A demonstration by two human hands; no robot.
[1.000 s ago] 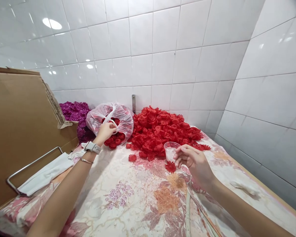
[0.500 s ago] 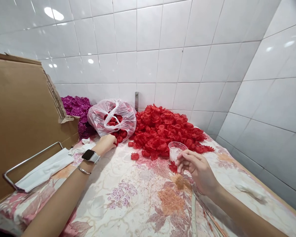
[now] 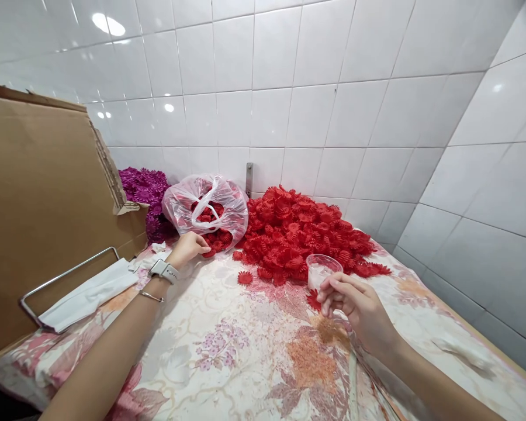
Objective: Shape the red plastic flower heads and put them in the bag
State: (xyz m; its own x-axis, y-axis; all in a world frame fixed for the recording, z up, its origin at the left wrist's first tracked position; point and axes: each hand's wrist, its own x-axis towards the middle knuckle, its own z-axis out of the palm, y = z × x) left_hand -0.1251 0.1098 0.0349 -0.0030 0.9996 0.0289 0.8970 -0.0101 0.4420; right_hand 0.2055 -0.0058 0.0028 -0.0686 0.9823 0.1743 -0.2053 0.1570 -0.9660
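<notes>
L hand point(image 3: 190, 248), up at handle point(image 3: 204, 202) of plastic bag point(image 3: 173, 204) 1 s ago, is now lower, fingertips at red flowers point(image 3: 219, 240) in bag mouth; can't tell if gripping. R hand point(image 3: 353, 304) stays nr clear cup point(image 3: 321, 272) on tabletop point(image 3: 175, 356), fingers curled, hold unclear.

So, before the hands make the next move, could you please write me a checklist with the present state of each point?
1. Plastic bag open: ok, red flowers show in its mouth.
2. Left hand at the bag's mouth: ok.
3. Left hand gripping a flower: cannot tell.
4. Clear cup upright: ok, just beyond the right hand.
5. Right hand's hold: cannot tell, curled fingers hide it.
6. Red pile gathered: not ok, a loose flower lies apart.
</notes>
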